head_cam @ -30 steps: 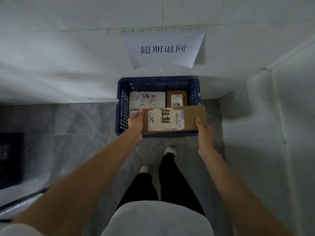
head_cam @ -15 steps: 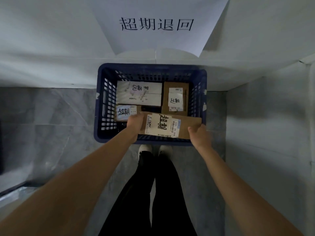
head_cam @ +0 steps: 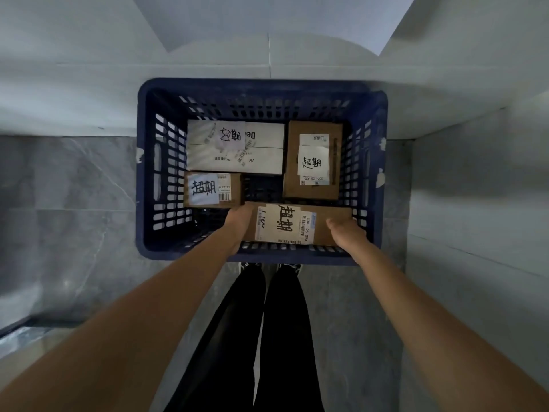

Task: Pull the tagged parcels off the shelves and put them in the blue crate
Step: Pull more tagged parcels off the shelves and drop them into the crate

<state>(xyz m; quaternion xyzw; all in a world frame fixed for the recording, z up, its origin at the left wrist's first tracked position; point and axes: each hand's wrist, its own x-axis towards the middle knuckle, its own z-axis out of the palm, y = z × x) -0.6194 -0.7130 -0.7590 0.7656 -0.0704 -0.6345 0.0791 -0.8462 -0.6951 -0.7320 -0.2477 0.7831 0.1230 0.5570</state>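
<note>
I've dropped the long parcel [head_cam: 300, 223] inside the blue crate [head_cam: 261, 84], near wall; left hand [head_cam: 239, 218], right hand [head_cam: 346, 231] still gripping its ends, release next.

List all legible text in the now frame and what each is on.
"超期", handwritten: tag on the held brown parcel, gripped by left hand and right hand.
"530 D5 094": same parcel's shipping label.
"超期": tag on small brown box.
"超期": tag on white box, upside down.
"超期" and "530- D5 A26": upright brown box.
Barcodes, fine print: too small.
All lie in the blue crate.
</note>
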